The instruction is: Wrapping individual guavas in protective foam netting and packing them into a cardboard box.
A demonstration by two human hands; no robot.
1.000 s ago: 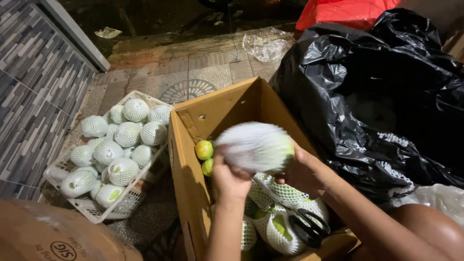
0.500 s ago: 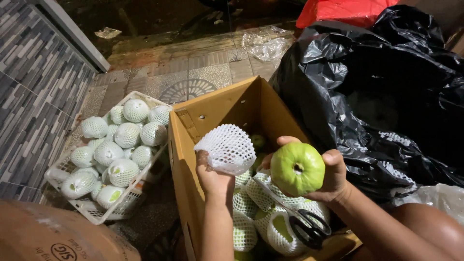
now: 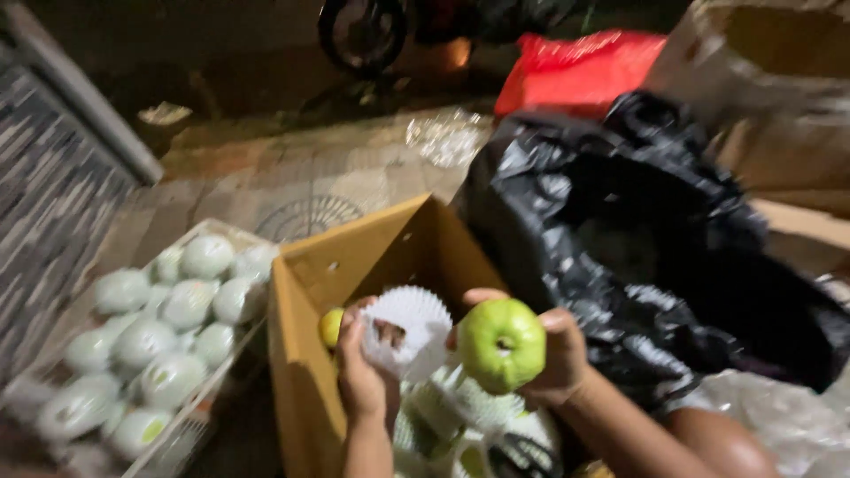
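- Two bare hands work above an open cardboard box that stands on the paved ground
- The right hand grasps a green round fruit; the fingers curl around its right side and the thumb presses at the top left, so the fruit is lifted over the box and its small dark end faces the camera
- The left hand grasps a white foam net sleeve; the fingers go into the opening of the sleeve and spread it, and the sleeve is just beside the fruit, on its left, and I cannot tell if they touch
- Inside the box, below both hands, lie more fruits in white net sleeves, and one small yellow-green fruit without a sleeve sits near the left wall of the box
- Left of the box stands a white plastic crate that is full of wrapped fruits in pale sleeves
- Right of the box lies a big black plastic bag, touching the box wall, and behind it a red bag is seen
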